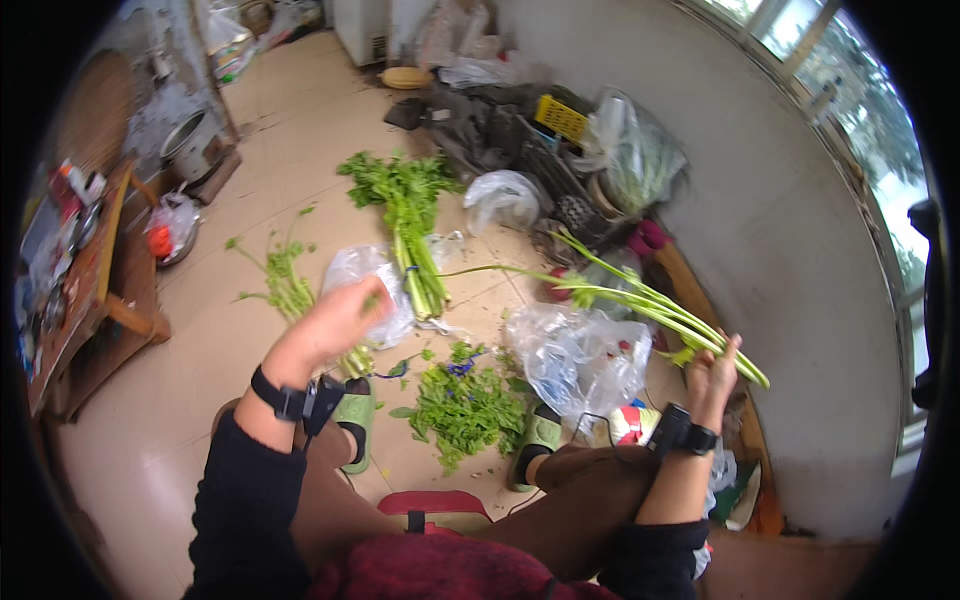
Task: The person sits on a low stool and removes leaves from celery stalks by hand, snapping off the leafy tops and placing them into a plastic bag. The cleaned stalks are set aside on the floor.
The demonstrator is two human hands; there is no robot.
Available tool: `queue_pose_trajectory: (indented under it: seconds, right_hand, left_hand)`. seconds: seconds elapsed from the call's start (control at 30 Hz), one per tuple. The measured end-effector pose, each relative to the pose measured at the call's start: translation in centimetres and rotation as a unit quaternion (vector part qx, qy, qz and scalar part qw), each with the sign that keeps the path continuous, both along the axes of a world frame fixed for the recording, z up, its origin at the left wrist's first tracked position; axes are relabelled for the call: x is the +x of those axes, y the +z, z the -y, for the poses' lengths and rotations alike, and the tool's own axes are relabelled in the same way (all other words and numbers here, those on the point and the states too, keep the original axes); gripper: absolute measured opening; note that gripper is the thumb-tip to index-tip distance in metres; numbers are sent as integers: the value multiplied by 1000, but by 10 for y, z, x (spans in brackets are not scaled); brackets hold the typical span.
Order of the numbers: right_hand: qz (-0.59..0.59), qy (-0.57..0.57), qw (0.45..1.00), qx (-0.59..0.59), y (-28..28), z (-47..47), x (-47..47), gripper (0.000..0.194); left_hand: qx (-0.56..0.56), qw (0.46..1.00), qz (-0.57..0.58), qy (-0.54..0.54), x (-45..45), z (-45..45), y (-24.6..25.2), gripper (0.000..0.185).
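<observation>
Several long celery stalks [652,300], mostly stripped of leaves, are held near their base in my right hand [712,367], out to the right. My left hand [349,315] is blurred above the floor at centre-left; something small and green shows at its fingers, and its grip is unclear. Beneath and beside it lie thin stalks with few leaves [289,277]. A leafy celery bunch [409,225], tied with a blue band, rests partly on a clear plastic bag [356,266]. Between my feet sits a pile of celery leaves [465,412] with a blue tie among them.
A crumpled clear plastic bag [585,360] lies right of the leaf pile. Dark sacks [487,127] and a bag of greens [637,165] stand along the wall. At the left is a cluttered wooden table [105,262]. Green slippers [356,427] are on my feet.
</observation>
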State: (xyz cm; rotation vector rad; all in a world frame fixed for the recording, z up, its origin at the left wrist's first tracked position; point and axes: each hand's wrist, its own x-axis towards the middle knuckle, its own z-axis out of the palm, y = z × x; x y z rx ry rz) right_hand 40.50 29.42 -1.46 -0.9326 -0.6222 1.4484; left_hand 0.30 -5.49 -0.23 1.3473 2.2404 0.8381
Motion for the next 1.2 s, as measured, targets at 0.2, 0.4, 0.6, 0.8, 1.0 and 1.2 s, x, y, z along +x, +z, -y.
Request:
queue_pose_trajectory:
  seconds: [0.2,0.4,0.6,0.8,1.0,1.2]
  right_hand:
    - [8,98,994,41,8,29,-48,46]
    - [108,251,956,102,21,77,-105,53]
    - [249,430,844,201,13,136,-149,37]
    - [366,506,704,339,10,172,-172,34]
    - [437,483,691,312,19,177,-171,33]
    - [487,419,649,407,11,178,-177,33]
  left_hand:
    - [30,978,21,-203,53,-25,-2,41]
    - [155,966,133,-158,76,-50,18,23]
    - [234,931,268,-80,90,-79,24,29]
    - [292,918,240,-123,96,-90,32,41]
    - [288,937,188,-53,92,-86,24,33]
    - [327,936,119,-47,91,-81,21,40]
